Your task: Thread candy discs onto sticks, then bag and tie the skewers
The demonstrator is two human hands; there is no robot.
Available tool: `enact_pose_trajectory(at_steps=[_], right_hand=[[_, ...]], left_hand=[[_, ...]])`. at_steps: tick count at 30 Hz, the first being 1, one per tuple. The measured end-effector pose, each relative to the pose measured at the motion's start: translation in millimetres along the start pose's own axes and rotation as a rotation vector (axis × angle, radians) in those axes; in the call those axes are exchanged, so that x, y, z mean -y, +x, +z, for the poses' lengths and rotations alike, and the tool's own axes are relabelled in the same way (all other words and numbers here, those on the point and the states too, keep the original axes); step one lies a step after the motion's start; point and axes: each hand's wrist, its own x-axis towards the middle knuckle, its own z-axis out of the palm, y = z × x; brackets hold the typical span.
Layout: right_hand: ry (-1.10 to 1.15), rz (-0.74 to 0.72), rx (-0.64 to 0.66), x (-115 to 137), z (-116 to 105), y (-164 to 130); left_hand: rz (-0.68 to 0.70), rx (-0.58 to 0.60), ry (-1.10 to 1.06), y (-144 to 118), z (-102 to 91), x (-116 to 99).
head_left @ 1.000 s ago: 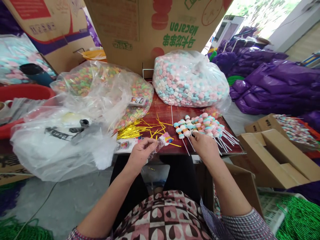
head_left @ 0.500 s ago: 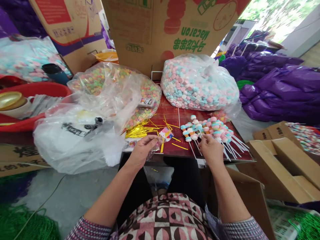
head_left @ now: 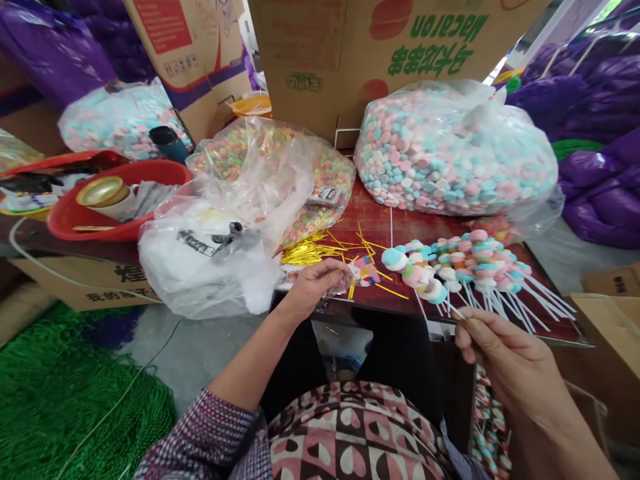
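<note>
Pinched in my right hand [head_left: 483, 337] is the white stick of a marshmallow skewer [head_left: 415, 275], its pink, blue and white sweets pointing up and left above the table edge. My left hand [head_left: 320, 283] is closed on a small clear printed bag [head_left: 365, 272] with a colourful label; its lower part is partly hidden by my fingers. Right of the held skewer lies a pile of similar marshmallow skewers [head_left: 485, 260], sticks toward me. Gold twist ties [head_left: 310, 250] lie in a bunch behind my left hand, with several loose ones around the bag.
A big bag of marshmallows [head_left: 450, 157] and a bag of ring-shaped sweets [head_left: 265, 147] stand at the back before a cardboard box [head_left: 320, 40]. To the left are a crumpled clear bag [head_left: 210, 267] and a red basin [head_left: 100, 230]. Skewers lie in a box below right.
My right hand has lifted a marshmallow skewer off the pile by its stick and drawn it toward me. The left hand still holds the small bag. The view has shifted left.
</note>
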Motion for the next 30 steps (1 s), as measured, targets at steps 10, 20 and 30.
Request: enact_pose_trajectory(at_steps=[10,20,30], right_hand=[[-0.300,0.094,-0.076,14,-18,-1],[-0.408,0.262,0.176,26,-34,2],[-0.427,0.184,0.090,19,-35,6]], left_hand=[[0.149,0.088,0.341,0,-2.8,-9],[0.422,0.152,0.702,2,-2.2,-24],[0.540,0.207,0.871,2,-0.8,-21]])
